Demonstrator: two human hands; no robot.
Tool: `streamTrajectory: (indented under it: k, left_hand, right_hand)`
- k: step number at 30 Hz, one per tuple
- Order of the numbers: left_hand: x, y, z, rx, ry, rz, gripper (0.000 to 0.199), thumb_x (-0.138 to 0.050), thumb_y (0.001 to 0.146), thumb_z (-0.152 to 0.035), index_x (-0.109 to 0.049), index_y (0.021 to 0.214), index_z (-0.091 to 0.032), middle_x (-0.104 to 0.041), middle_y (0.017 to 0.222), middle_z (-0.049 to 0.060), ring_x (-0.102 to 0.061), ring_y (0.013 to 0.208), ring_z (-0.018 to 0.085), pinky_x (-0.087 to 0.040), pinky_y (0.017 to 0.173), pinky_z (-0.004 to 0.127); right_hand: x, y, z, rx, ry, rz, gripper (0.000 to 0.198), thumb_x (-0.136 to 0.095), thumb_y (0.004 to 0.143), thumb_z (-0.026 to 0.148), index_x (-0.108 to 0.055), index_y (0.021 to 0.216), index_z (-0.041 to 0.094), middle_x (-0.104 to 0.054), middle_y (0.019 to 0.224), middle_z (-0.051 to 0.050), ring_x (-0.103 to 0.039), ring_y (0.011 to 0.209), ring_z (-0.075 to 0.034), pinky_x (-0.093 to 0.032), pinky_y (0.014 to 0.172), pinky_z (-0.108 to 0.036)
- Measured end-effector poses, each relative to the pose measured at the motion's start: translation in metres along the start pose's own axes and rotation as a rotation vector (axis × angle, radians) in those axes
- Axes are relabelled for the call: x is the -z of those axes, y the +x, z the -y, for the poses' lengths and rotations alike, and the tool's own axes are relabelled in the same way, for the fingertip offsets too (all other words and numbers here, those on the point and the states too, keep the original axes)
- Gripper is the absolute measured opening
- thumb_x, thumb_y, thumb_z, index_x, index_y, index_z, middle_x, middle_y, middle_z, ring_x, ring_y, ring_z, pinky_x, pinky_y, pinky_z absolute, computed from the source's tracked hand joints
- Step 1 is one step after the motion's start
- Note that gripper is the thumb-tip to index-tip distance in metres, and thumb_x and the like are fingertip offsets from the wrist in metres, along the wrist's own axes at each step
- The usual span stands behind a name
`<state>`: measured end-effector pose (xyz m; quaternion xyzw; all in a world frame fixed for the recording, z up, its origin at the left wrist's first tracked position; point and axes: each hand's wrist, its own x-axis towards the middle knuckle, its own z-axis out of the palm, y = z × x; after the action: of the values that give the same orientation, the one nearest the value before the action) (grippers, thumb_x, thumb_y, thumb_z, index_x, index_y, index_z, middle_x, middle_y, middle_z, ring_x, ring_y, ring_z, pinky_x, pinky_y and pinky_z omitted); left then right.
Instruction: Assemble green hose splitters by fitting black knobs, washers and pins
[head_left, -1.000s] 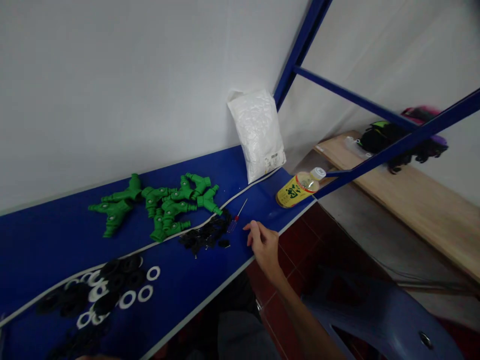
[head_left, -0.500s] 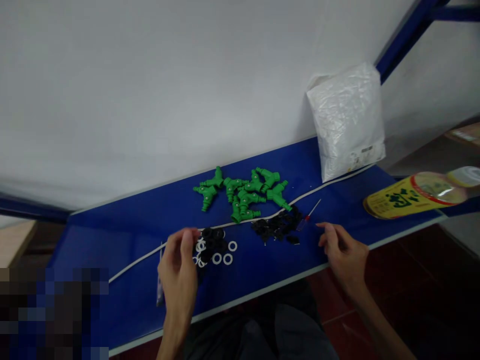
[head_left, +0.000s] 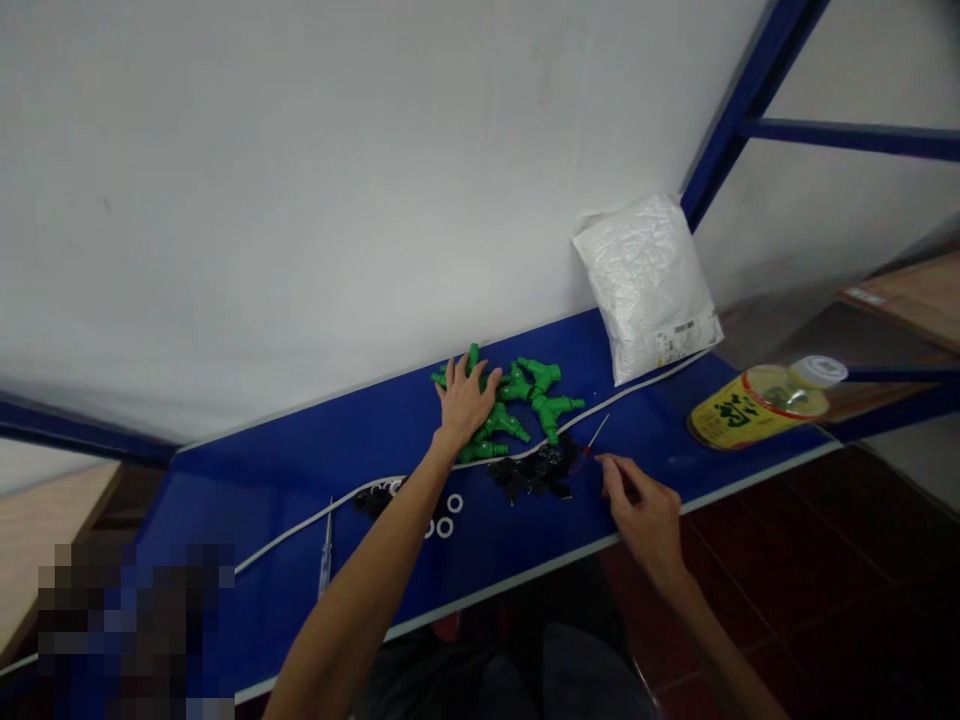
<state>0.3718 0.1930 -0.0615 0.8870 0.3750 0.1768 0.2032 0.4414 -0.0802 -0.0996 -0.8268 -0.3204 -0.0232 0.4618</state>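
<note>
My left hand [head_left: 465, 400] is open, its fingers spread over several green branched plastic fittings [head_left: 508, 424]. It covers some of them, so its exact contact is hidden. My right hand [head_left: 645, 512] is closed near the table's front edge, thumb and fingers curled together. Whatever it may hold cannot be made out. Just beyond its fingertips lies a small screwdriver [head_left: 586, 450] with a thin shaft. Beside that is a pile of small black parts [head_left: 532, 472]. White rings [head_left: 445, 527] and black rings [head_left: 367, 501] lie partly behind my left forearm.
A white cable [head_left: 289, 535] runs across the blue table [head_left: 262, 480]. A slim pointed tool [head_left: 326, 560] lies at the left. At the right are a white plastic package [head_left: 649, 285] against the wall and a yellow-labelled bottle [head_left: 739, 408].
My left hand has moved from the rings up and right onto the green fittings, its fingers spreading. My right hand stays curled near the screwdriver. The head view has shifted.
</note>
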Motion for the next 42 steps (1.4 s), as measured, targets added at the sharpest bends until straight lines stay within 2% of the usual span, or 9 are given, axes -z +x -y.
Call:
streamTrajectory:
  k: [5, 8, 11, 15, 18, 23, 29, 37, 42]
  left_hand:
    - [0.026, -0.015, -0.017, -0.085, -0.171, -0.054, 0.042, -0.053, 0.100, -0.046, -0.062, 0.135, -0.025, -0.048, 0.156, 0.013, -0.035, 0.150, 0.033, -0.027, 0.119, 0.067]
    - [0.059, -0.072, -0.009, -0.161, -0.350, -0.156, 0.032, -0.052, 0.102, -0.039, -0.068, 0.124, -0.022, -0.068, 0.131, 0.010, -0.062, 0.125, 0.023, -0.046, 0.111, 0.041]
    - [0.080, -0.154, 0.012, 0.014, -0.413, -0.142, 0.029, -0.051, 0.103, -0.040, -0.074, 0.105, -0.023, -0.076, 0.103, 0.005, -0.071, 0.097, 0.019, -0.054, 0.091, 0.032]
    - [0.078, -0.239, 0.038, 0.249, -0.405, -0.248, 0.029, -0.054, 0.101, -0.041, -0.075, 0.099, -0.023, -0.076, 0.097, 0.004, -0.071, 0.094, 0.021, -0.053, 0.089, 0.033]
    - [0.072, -0.264, 0.046, 0.329, -0.383, -0.374, 0.027, -0.053, 0.100, -0.040, -0.075, 0.101, -0.024, -0.076, 0.101, 0.005, -0.070, 0.099, 0.022, -0.053, 0.092, 0.035]
    - [0.079, -0.271, 0.060, 0.331, -0.383, -0.444, 0.026, -0.052, 0.101, -0.037, -0.074, 0.099, -0.024, -0.075, 0.101, 0.006, -0.069, 0.099, 0.023, -0.053, 0.092, 0.037]
    - [0.088, -0.273, 0.080, 0.279, -0.381, -0.487, 0.025, -0.053, 0.101, -0.036, -0.074, 0.097, -0.023, -0.075, 0.098, 0.005, -0.069, 0.096, 0.022, -0.054, 0.091, 0.036]
    - [0.085, -0.227, 0.090, 0.202, -0.339, -0.329, 0.040, -0.047, 0.104, -0.038, -0.057, 0.139, -0.022, -0.057, 0.148, 0.011, -0.051, 0.140, 0.023, -0.038, 0.120, 0.045]
    - [0.076, -0.218, 0.084, 0.183, -0.317, -0.250, 0.037, -0.043, 0.105, -0.038, -0.062, 0.133, -0.023, -0.054, 0.152, 0.010, -0.049, 0.143, 0.024, -0.036, 0.122, 0.045]
  right_hand:
    - [0.011, -0.003, 0.002, -0.062, 0.093, 0.070, 0.038, -0.052, 0.098, 0.047, -0.076, 0.097, 0.018, -0.073, 0.076, -0.004, -0.065, 0.061, -0.017, -0.050, 0.063, -0.029]
    - [0.023, -0.003, 0.011, -0.057, 0.151, 0.144, 0.031, -0.055, 0.098, 0.043, -0.076, 0.096, 0.020, -0.072, 0.077, -0.003, -0.064, 0.062, -0.016, -0.050, 0.061, -0.027]
    - [0.021, 0.010, 0.034, 0.097, 0.172, 0.221, 0.024, -0.058, 0.098, 0.037, -0.074, 0.093, 0.021, -0.071, 0.080, -0.003, -0.066, 0.068, -0.016, -0.052, 0.065, -0.028]
    - [-0.018, 0.039, 0.076, 0.374, 0.054, 0.407, 0.022, -0.054, 0.100, 0.031, -0.072, 0.106, 0.020, -0.072, 0.097, -0.008, -0.068, 0.084, -0.020, -0.054, 0.081, -0.033]
    - [-0.061, 0.050, 0.103, 0.519, -0.204, 0.535, 0.029, -0.058, 0.098, 0.034, -0.070, 0.119, 0.018, -0.070, 0.110, -0.014, -0.064, 0.107, -0.030, -0.050, 0.095, -0.044]
    - [-0.105, 0.046, 0.124, 0.537, -0.286, 0.588, 0.039, -0.065, 0.092, 0.031, -0.065, 0.126, 0.013, -0.071, 0.106, -0.020, -0.061, 0.109, -0.038, -0.046, 0.095, -0.054]
    - [-0.092, 0.045, 0.130, 0.466, -0.194, 0.564, 0.047, -0.062, 0.092, 0.030, -0.057, 0.137, 0.017, -0.071, 0.116, -0.017, -0.063, 0.114, -0.034, -0.047, 0.100, -0.052]
    - [-0.051, -0.027, 0.122, -0.316, 0.852, 0.709, 0.053, -0.072, 0.087, 0.050, -0.058, 0.132, 0.028, -0.074, 0.108, -0.007, -0.073, 0.099, -0.025, -0.057, 0.090, -0.041]
    - [-0.055, -0.069, 0.115, -0.478, 1.039, 0.697, 0.052, -0.074, 0.085, 0.049, -0.057, 0.130, 0.029, -0.073, 0.105, -0.006, -0.073, 0.096, -0.025, -0.057, 0.090, -0.043]
